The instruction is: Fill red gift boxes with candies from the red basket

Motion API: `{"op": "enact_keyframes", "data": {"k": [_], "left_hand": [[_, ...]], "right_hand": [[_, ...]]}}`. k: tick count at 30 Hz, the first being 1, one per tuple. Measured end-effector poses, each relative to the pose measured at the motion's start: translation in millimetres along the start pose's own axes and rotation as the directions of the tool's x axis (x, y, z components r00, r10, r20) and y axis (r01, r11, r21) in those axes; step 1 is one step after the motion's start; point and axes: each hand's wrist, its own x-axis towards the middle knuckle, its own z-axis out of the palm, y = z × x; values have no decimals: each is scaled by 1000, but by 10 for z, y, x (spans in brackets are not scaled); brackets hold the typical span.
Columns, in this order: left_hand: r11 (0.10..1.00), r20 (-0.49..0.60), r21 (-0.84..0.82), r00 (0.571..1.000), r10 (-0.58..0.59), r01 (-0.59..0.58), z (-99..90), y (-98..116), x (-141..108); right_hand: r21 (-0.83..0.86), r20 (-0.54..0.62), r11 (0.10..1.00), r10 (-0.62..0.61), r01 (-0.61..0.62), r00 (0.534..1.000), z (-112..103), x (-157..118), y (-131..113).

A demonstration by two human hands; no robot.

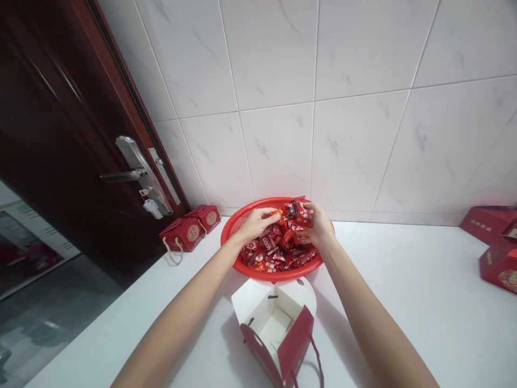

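A red plastic basket (258,273) stands against the tiled wall, with many red-wrapped candies (278,250) inside. Over its left part, my left hand (258,223) pinches a red and yellow wrapped candy between thumb and fingers. At the basket's right side my right hand (320,225) is closed around several red wrapped candies (301,210), lifted above the pile. In front of the basket sits a red gift box (297,337), its flaps spread and its white inside showing no candy. A dark red cord handle (317,358) hangs at the box's right.
Closed red gift boxes (189,231) with a rope handle stand left of the basket, by a dark wooden door (64,108) with keys in its lock. More red boxes (488,226) lie at the white table's (407,280) right end.
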Motion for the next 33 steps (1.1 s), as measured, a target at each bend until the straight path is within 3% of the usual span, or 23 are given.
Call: {"op": "enact_keyframes", "data": {"k": [5, 10, 14, 20, 24, 27, 29, 33], "left_hand": [[999, -20, -29, 1000, 18, -18, -5, 60, -131], [998, -93, -59, 995, -25, 19, -29, 237, -457], [998, 61, -20, 997, -56, 57, -43, 514, -808], [934, 341, 355, 924, -172, 42, -10, 888, -1232], [750, 253, 661, 928, -273, 40, 14, 1014, -1423], [645, 208, 760, 913, -350, 74, 9, 1070, -1539], [616, 207, 779, 880, -427, 116, -12, 1090, -1591], [619, 297, 781, 827, -478, 77, -69, 1081, -1620]], "right_hand": [[-77, 76, 997, -4, 10, 997, -3, -66, -36], [-198, 266, 980, 40, 14, 963, 10, -315, -162], [-328, 440, 944, 140, 14, 887, 11, -670, -339], [-513, 615, 825, 159, 238, 772, -12, -1128, -467], [-618, 653, 701, 205, 357, 729, -12, -1288, -482], [-666, 651, 627, 223, 404, 726, 19, -1362, -490], [-677, 664, 600, 247, 427, 706, 49, -1388, -478], [-676, 719, 554, 351, 486, 601, 81, -1372, -406]]}}
